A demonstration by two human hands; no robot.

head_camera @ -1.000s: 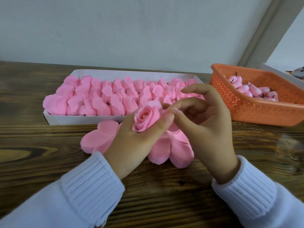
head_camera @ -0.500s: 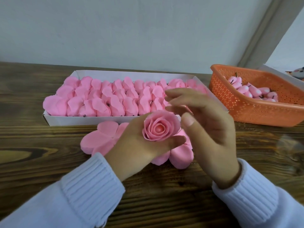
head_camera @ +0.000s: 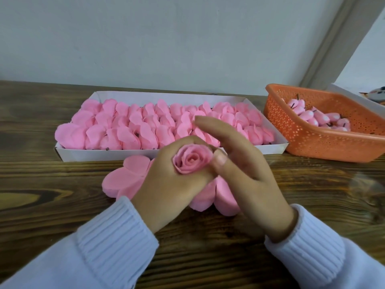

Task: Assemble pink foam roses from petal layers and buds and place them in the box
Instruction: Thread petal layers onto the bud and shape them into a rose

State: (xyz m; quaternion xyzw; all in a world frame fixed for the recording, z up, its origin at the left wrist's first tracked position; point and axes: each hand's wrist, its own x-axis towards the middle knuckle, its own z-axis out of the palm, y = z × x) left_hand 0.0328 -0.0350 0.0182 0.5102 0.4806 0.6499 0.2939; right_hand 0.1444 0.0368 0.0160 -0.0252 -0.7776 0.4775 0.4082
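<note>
Head view: soft spiral pink foam rose (head_camera: 191, 161) gripped in curled left hand (head_camera: 166, 184) above flat scalloped petal layers (head_camera: 125, 178) on grainy wooden desk (head_camera: 41, 195); right hand (head_camera: 245, 170) relaxed, fingers straight, thumb touching rose. Behind, white cardboard box (head_camera: 104, 154) full of roses (head_camera: 145, 132).

rose (head_camera: 192, 161): went from tilted to facing up, ended up squeezed tighter | left hand (head_camera: 173, 184): wrapped further round it | right hand (head_camera: 245, 170): quit pinching the petals, fingers straightened out, thumb landed by the rose's edge
</note>
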